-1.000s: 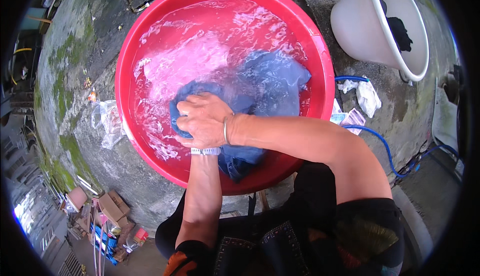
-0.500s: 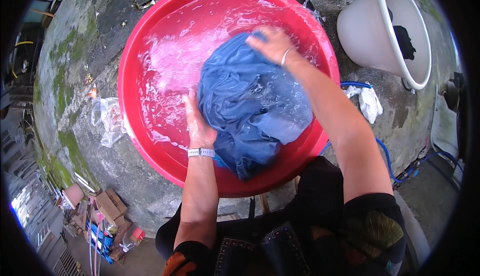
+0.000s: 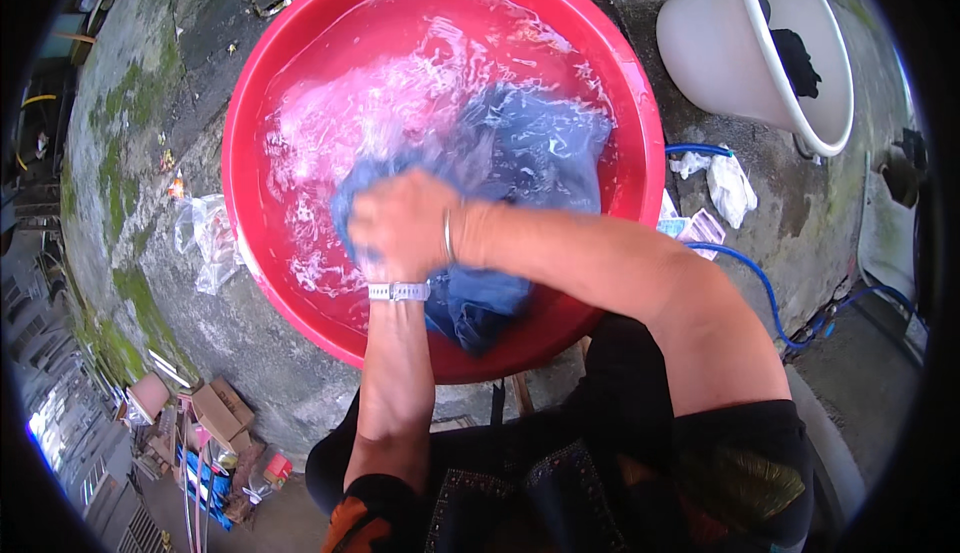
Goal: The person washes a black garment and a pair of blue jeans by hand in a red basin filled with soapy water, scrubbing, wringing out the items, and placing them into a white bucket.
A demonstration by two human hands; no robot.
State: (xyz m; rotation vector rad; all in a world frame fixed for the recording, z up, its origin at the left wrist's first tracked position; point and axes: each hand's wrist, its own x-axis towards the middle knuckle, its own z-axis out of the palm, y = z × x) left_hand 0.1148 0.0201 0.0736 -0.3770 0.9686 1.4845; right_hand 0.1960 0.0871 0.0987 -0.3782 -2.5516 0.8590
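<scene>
A blue garment (image 3: 545,148), denim-like, lies partly under the water in a large red tub (image 3: 640,103). Its left part is bunched up beneath my right hand (image 3: 408,218), which has crossed over to the left. The fingers of that hand are curled on the bunched cloth, slightly blurred by motion. Right under it is my left hand (image 3: 375,265), at the tub's near left, with a pale watch band (image 3: 398,293) on the wrist. Its fingers are hidden by the right hand and the cloth. Streaks of foam and ripples cover the water.
A white bucket (image 3: 700,43) tilts at the upper right with dark cloth (image 3: 796,61) inside. A blue hose (image 3: 755,273) runs along the concrete beside white plastic (image 3: 732,193). Left of the tub lies a clear bag (image 3: 208,243); cardboard boxes (image 3: 220,413) stand lower left.
My right hand has swept from the garment's far edge leftward to my left hand, folding cloth with it. The garment's right part has spread out in the water.
</scene>
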